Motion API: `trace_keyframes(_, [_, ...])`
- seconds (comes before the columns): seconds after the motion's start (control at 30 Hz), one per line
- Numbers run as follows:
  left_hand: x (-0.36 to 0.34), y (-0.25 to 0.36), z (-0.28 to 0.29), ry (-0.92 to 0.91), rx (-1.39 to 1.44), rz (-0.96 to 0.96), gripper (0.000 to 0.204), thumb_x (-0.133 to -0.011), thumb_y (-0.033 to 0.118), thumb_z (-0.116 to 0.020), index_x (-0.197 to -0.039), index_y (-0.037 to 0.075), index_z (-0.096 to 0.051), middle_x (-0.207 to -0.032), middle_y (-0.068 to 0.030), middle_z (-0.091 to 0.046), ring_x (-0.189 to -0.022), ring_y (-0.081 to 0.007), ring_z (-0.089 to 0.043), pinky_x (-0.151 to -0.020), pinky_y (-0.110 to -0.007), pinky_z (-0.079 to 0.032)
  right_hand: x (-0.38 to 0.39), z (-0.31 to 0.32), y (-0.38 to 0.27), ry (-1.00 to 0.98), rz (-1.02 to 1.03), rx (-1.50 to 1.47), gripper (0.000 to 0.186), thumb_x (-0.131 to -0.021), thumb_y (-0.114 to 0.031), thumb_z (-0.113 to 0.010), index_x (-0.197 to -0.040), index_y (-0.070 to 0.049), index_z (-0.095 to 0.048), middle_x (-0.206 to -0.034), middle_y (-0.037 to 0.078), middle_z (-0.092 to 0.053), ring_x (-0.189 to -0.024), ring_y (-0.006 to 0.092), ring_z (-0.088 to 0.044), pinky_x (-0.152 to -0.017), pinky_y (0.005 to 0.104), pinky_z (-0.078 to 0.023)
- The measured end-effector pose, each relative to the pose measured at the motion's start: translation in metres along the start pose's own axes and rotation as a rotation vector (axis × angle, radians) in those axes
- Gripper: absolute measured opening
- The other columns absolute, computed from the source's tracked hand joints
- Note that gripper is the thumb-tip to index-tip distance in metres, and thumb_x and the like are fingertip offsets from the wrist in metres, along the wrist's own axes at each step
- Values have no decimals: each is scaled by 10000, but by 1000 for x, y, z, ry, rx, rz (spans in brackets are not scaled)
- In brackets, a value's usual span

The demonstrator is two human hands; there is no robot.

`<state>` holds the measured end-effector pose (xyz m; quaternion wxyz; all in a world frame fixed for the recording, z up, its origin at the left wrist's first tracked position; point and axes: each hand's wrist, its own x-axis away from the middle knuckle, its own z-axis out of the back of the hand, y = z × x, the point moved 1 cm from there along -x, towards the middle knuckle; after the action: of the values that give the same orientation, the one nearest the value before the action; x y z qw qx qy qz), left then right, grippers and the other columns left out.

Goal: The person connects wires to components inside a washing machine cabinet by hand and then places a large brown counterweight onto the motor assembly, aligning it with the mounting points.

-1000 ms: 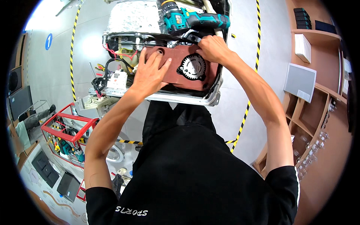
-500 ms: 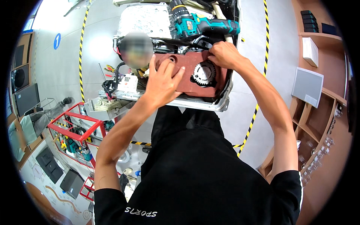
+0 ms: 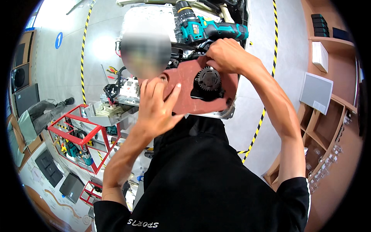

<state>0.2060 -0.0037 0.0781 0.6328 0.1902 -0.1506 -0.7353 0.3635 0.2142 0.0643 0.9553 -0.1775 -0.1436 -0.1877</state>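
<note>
A reddish-brown cover plate with a large cut-out lies tilted over the near end of an opened machine. A dark toothed gear shows in that cut-out; whether it is fixed to the plate I cannot tell. My left hand grips the plate's left side, fingers on top and thumb along its near edge. At the far right edge, the curled fingers of my right hand hold the plate, their tips partly hidden. Just beyond, a teal and black cordless drill rests on the machine. A blurred round patch covers what lies left of the plate.
A white metal sheet lies at the machine's far left. Pliers and a white part with black cables are to the left. A red-framed tool rack stands lower left, wooden shelves at right. Another person's legs show far left.
The cover plate has come up and toward me, its left side tilting. My left hand moved left and nearer with it; my right hand shifted slightly left. The gear now looks dark instead of shiny.
</note>
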Motion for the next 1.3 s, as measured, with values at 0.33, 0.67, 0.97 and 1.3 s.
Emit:
trace_keyframes(0.33, [49, 26, -18, 9, 166, -3, 764, -516, 307, -842, -1198, 54, -610, -1116, -180, -503, -1106, -358, -474, -1004, -613, -342, 60, -5, -37, -110, -4, -96, 193, -752, -187, -708, -705, -11, -646, -725, 141, -622, -701, 358, -617, -620, 442, -487])
trace_keyframes(0.67, [55, 25, -50, 6, 188, -59, 707, -535, 269, -832, -1174, 50, -623, -1120, -176, -504, -1115, -341, -486, -1021, -621, -325, 85, -40, -34, -67, -94, -144, 182, -762, -189, -692, -715, -24, -632, -708, 123, -602, -689, 352, -601, -612, 451, -476])
trace_keyframes(0.97, [55, 26, -54, 5, 146, -72, 723, -527, 304, -834, -1176, 62, -626, -1108, -165, -513, -1115, -328, -491, -1026, -604, -322, 86, -51, -34, -66, -139, -180, 185, -771, -188, -684, -724, -21, -621, -732, 128, -613, -713, 353, -607, -626, 451, -478])
trace_keyframes(1.3, [60, 28, -62, 63, 26, -73, 674, -617, 410, -773, -1203, 107, -635, -1123, -157, -526, -1102, -305, -505, -1027, -592, -337, 87, -51, -34, -58, -187, -247, 152, -757, -172, -685, -797, -27, -659, -733, 133, -620, -712, 346, -610, -632, 440, -480])
